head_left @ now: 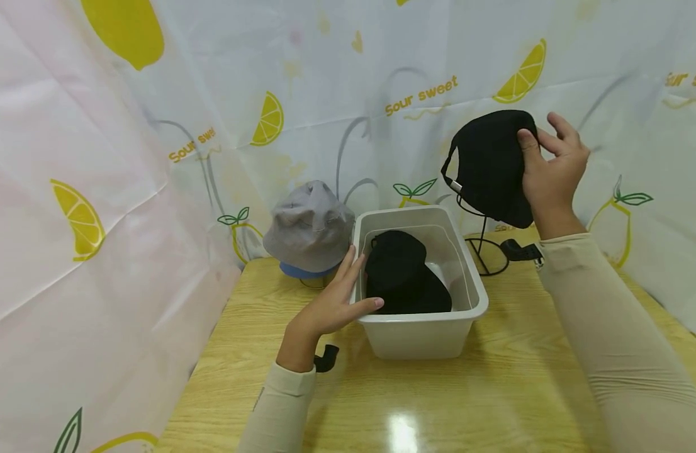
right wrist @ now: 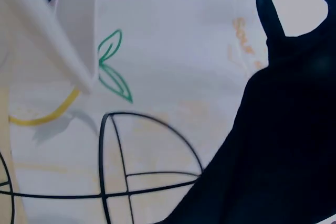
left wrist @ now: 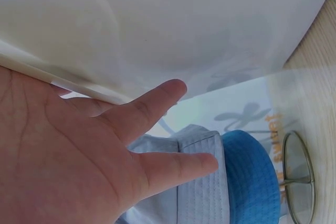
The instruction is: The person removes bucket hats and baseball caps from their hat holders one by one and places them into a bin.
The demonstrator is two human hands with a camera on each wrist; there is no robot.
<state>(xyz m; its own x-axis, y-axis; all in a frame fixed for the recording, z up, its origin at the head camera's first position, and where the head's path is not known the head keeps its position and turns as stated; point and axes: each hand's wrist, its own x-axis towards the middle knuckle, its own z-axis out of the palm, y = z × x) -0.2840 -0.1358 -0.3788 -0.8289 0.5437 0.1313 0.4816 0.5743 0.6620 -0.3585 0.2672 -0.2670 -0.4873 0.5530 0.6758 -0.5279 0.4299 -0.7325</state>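
Observation:
My right hand (head_left: 554, 167) pinches a black baseball cap (head_left: 492, 163) by its right side, thumb on the near face. The cap is up in the air at the right, its rear strap opening toward the left. Below it a black wire hat stand (head_left: 482, 251) shows; its domed top is bare in the right wrist view. My left hand (head_left: 339, 296) lies at the left rim of a white plastic bin (head_left: 421, 336), fingers spread and straight. Another black cap (head_left: 401, 270) sits inside the bin, brim toward the lower right.
Left of the bin, a grey bucket hat (head_left: 311, 226) sits over a blue hat (head_left: 297, 272) on a wire stand (left wrist: 298, 179). Everything stands on a wooden table (head_left: 257, 377). A white curtain (head_left: 303, 56) printed with lemons hangs behind and at the left.

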